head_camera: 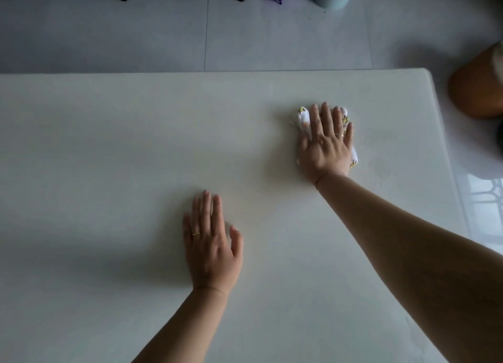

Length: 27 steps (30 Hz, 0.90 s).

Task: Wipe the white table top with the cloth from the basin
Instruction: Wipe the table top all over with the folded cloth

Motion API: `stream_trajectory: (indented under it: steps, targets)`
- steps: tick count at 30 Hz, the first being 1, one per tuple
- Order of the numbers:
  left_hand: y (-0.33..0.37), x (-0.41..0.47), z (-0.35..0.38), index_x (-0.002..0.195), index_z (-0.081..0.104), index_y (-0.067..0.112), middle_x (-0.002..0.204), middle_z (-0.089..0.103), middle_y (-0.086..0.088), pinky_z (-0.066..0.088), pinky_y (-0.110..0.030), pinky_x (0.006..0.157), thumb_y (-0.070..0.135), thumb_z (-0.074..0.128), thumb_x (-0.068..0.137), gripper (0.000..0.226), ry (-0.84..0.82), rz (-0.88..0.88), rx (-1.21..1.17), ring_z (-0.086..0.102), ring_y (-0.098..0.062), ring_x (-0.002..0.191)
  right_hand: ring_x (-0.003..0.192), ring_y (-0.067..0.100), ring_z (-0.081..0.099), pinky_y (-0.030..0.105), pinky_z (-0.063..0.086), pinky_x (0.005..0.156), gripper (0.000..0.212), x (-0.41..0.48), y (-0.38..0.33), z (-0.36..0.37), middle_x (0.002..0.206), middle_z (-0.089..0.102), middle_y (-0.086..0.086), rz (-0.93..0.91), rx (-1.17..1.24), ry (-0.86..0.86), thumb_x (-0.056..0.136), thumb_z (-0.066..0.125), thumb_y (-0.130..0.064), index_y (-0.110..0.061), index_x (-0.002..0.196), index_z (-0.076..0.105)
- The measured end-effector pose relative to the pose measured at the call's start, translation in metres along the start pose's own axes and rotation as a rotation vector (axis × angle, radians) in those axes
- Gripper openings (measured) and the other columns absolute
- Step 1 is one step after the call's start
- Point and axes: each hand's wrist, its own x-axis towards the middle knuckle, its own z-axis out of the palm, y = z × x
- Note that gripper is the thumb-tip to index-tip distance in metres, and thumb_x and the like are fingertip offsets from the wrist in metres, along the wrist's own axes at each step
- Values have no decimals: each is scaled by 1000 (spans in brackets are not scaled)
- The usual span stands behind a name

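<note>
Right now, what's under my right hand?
A white cloth with yellow print, pressed onto the table top by the right hand. Only its edges show; the hand covers its middle.

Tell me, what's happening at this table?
Someone is wiping the white table. Their right hand presses flat on a bunched-up cloth with little yellow patterns, over toward the table's far right corner. Their left hand rests flat on the table, closer in, holding nothing.
</note>
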Motion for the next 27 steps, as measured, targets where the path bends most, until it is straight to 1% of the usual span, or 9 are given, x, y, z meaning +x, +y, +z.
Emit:
stream_trajectory:
  steps: [4, 9, 12, 15, 19, 23, 24, 25, 27]
  targets:
    - [35, 42, -4, 145, 33, 3, 152, 33, -14, 14, -42, 117, 32, 38, 87, 65, 21, 42, -58, 28, -29, 141, 146, 20, 4, 42, 1, 118, 60, 0, 1, -1, 159, 13, -1, 13, -2, -14, 92, 22, -42, -26, 150, 16]
    - [53, 77, 12, 149, 24, 9, 157, 20, -9, 12, -43, 119, 43, 27, 91, 67, -89, 29, -5, 19, -26, 146, 147, 19, 0, 41, -3, 118, 58, 0, 1, 0, 159, 9, -2, -4, -1, -9, 96, 29, -39, -26, 150, 14]
    - [51, 78, 20, 148, 27, 8, 157, 22, -10, 13, -44, 118, 42, 31, 90, 68, -64, 34, 32, 20, -26, 145, 146, 19, -2, 42, -7, 117, 57, 1, -5, 3, 160, 6, -2, 69, 1, -9, 97, 26, -39, -25, 150, 12]
    - [51, 78, 21, 147, 28, 7, 156, 24, -11, 16, -45, 117, 42, 32, 89, 68, -73, 35, 48, 22, -27, 145, 146, 24, -5, 44, -12, 115, 61, 6, -35, 8, 160, 3, 3, 135, 20, -17, 95, 24, -41, -21, 151, 9]
    - [52, 78, 18, 143, 37, 2, 150, 36, -17, 27, -48, 113, 42, 35, 87, 68, -89, 31, 72, 32, -32, 140, 146, 21, -6, 40, -20, 113, 61, 7, -92, 14, 160, 5, 2, -146, 84, -78, 95, 27, -41, -23, 150, 10]
    - [52, 79, 16, 144, 36, 5, 152, 34, -13, 22, -46, 114, 41, 36, 87, 67, -90, 19, 49, 30, -29, 141, 147, 22, 3, 42, -5, 117, 60, 22, -65, 5, 158, 14, 1, -433, 33, -132, 94, 37, -38, -24, 150, 17]
    - [51, 79, 16, 145, 34, 6, 153, 31, -12, 21, -46, 115, 41, 35, 87, 67, -90, 19, 46, 28, -29, 142, 147, 22, 5, 42, -2, 117, 59, 30, -49, 2, 158, 16, 1, -441, 24, -115, 94, 38, -38, -25, 149, 19]
    - [51, 79, 17, 146, 33, 6, 154, 29, -11, 21, -45, 115, 41, 35, 88, 68, -91, 19, 47, 27, -28, 143, 146, 21, 6, 42, 0, 117, 58, 40, -33, -2, 158, 17, 1, -384, 25, -88, 95, 37, -38, -25, 149, 21]
    - [50, 79, 18, 147, 31, 7, 155, 27, -10, 21, -45, 115, 42, 35, 88, 68, -91, 24, 51, 25, -27, 144, 147, 20, 4, 43, -1, 117, 57, 57, -5, -7, 158, 14, -1, -169, 33, -49, 96, 34, -37, -25, 149, 19]
